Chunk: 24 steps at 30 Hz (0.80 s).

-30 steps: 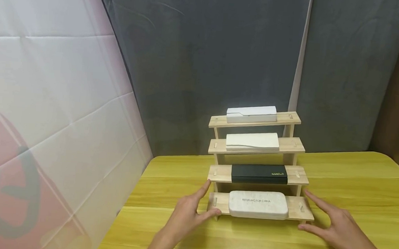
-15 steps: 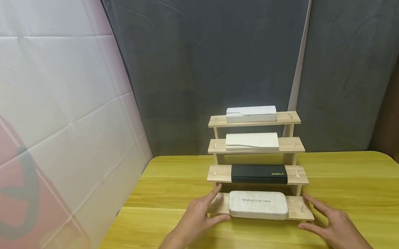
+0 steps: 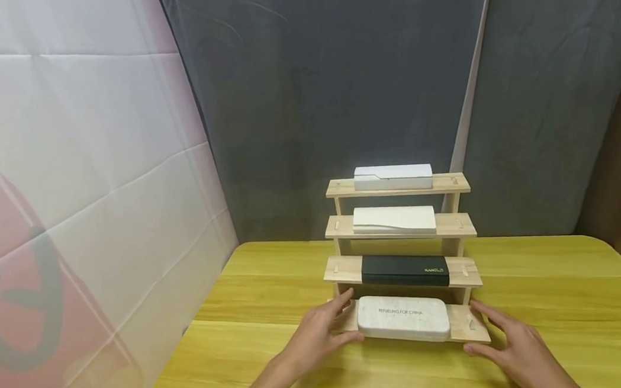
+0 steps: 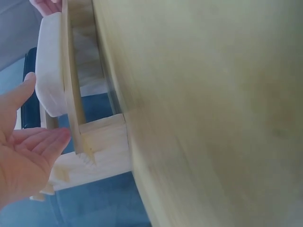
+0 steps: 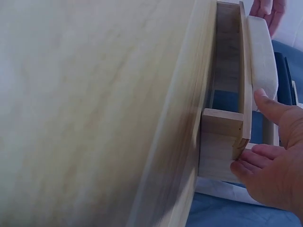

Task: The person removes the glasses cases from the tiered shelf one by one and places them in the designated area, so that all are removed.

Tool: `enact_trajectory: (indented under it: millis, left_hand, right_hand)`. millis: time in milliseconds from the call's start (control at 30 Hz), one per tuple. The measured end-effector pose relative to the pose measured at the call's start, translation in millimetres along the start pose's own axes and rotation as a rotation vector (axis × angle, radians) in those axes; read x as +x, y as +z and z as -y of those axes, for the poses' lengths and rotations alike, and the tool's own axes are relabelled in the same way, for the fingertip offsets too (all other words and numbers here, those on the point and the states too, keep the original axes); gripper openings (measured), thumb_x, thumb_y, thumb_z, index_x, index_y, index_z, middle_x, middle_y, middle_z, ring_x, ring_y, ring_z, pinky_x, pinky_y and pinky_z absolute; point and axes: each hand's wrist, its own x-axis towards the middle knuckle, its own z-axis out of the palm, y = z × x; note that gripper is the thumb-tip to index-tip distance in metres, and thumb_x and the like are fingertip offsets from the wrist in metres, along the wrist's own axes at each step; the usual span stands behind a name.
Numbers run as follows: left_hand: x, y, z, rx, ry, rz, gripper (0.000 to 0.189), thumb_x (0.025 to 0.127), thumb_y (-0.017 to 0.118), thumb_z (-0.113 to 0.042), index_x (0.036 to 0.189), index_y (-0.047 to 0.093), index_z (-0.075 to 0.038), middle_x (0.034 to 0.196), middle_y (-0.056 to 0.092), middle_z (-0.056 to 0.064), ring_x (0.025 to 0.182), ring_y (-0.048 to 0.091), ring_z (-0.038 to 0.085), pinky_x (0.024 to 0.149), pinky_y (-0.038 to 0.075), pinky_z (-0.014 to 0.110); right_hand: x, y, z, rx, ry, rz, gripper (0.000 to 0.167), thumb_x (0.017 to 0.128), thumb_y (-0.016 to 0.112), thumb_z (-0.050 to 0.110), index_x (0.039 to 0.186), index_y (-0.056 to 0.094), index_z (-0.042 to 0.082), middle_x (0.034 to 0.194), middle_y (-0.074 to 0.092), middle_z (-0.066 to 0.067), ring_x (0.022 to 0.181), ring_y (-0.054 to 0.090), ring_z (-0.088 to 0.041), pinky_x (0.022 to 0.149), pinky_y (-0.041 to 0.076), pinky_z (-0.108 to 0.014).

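With the pale case (image 3: 404,317) taken as the centre of the clock in the head view, the left hand (image 3: 315,335) is placed between 8 and 9 o'clock and the right hand (image 3: 516,348) between 3 and 4. The left hand is spread, thumb held well apart from the fingers, its tips brought up to the case's near end. The right hand is spread likewise, thumb and fingers parted about its end of the lowest shelf (image 3: 459,328). Whether either thumb is pressed against anything cannot be told, even from the wrist views.

The pale case is laid flat on the lowest shelf, and "REFUELING FOR CHINA" is printed across its top. At 12 o'clock, one tier up, a black case (image 3: 402,269) is set, marked with small gold lettering. Above it, also near 12, a cream case (image 3: 394,220) and then a white case (image 3: 393,177) are carried, one per tier of the wooden stand (image 3: 460,226). The stand is supported by the yellow bench (image 3: 263,274). The background is filled by a dark grey curtain (image 3: 321,100); towards 10 o'clock, a white panel (image 3: 96,115) is seen.
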Motion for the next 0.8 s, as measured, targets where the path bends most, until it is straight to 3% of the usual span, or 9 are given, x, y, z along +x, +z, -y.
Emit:
enact_trajectory:
  millis: [367,800]
  left_hand:
    - [11.4,7.4,-2.6,-0.130,-0.070,0.079,0.083,0.091,0.086,-0.033,0.159,0.047,-0.004,0.152,0.059,0.011,0.141,0.055,0.024,0.116,0.045,0.044]
    - [19.6,15.2,-5.3,-0.157,-0.088,0.071,0.080,0.089,0.088,-0.028,0.154,0.051,-0.002,0.141,0.065,0.008,0.123,0.061,0.018,0.107,0.052,0.038]
  right_hand:
    - [6.5,2.4,-6.5,0.001,-0.014,-0.010,0.075,0.082,0.093,0.027,0.141,0.062,-0.007,0.138,0.062,-0.035,0.116,0.065,-0.055,0.089,0.054,-0.068]
    - [12.4,1.6,-9.4,0.091,0.002,0.020,0.078,0.081,0.095,0.023,0.141,0.058,-0.011,0.139,0.060,-0.037,0.117,0.065,-0.055,0.093,0.055,-0.063]
